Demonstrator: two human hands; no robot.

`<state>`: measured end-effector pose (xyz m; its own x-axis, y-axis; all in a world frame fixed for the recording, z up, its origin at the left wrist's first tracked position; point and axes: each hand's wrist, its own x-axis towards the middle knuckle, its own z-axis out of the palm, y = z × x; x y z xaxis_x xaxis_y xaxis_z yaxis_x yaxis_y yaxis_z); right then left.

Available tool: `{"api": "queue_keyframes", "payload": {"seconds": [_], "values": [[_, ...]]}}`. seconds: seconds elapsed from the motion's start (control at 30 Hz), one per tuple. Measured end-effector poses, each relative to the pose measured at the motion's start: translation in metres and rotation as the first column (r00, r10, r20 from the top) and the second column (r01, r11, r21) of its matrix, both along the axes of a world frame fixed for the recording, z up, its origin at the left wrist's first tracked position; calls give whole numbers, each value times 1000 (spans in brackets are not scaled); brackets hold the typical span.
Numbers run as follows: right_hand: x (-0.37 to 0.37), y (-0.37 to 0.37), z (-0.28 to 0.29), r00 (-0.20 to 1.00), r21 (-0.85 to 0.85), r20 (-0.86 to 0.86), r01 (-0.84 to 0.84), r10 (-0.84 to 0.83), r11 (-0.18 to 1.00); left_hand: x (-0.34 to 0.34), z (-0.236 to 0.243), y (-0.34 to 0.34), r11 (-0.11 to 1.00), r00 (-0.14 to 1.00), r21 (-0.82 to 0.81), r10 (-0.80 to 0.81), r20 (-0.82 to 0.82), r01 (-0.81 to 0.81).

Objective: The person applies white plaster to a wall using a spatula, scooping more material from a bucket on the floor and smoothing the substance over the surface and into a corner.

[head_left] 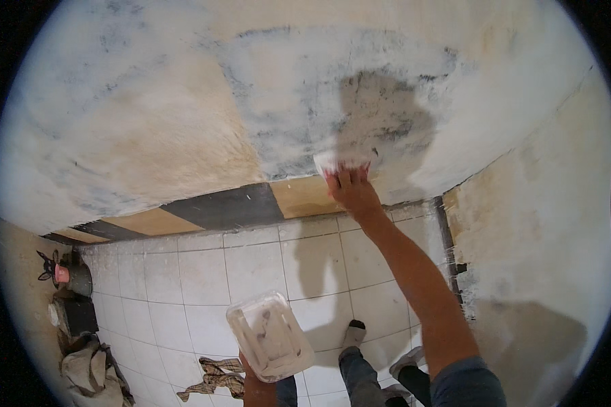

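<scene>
In the head view, the right hand (pixel 354 193) is stretched up to the wall (pixel 183 136), its fingers bent over and grasping a flat white-and-red spreader (pixel 328 163) whose wide edge meets the patchy plaster just above a band of tan and dark tiles (pixel 231 207); the fingers cover much of the spreader, so its full shape is hard to make out. The left hand (pixel 245 366) supports a pale, shallow tray (pixel 299 330) low in the view, well apart from the wall; most of that hand is hidden beneath the tray, so how its fingers grip cannot be told. Smears of paste blur the tray's inside, and the left forearm is cut off by the lower edge. Feet in socks (pixel 355 332) and trouser legs show beside the tray, partly cropped, and whose each is cannot be told. A head-shaped shadow darkens the plaster above the right hand. Along the wall's foot, the tile band borders the white tiled floor (pixel 204 271), which stretches between the tray and the wall. To the right, a dark upright strip (pixel 448 251) edges the side wall (pixel 529 251), near the right forearm. A checked cloth (pixel 214 380) lies left of the tray, and crumpled fabric (pixel 91 373) sits farther left.
</scene>
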<state>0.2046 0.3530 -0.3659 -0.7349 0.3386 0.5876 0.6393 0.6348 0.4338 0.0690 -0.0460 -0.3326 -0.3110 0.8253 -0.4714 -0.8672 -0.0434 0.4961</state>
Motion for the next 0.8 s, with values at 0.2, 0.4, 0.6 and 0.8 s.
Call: {"api": "queue_keyframes", "payload": {"seconds": [0.2,0.4,0.6,0.8], "values": [[39,-58,2,999,-215,-4,50,-52,975,5,7,-4,822,188,-77,219,957,-564],[56,-14,178,930,30,-366,47,-33,998,22,56,36,935,133,25,24,991,-354],[110,41,87,999,68,-26,44,-43,997,43,30,57,987,473,66,12,881,-149],[140,-7,121,830,-352,-507,46,-232,935,55,21,47,996,985,88,-44,169,29]]}}
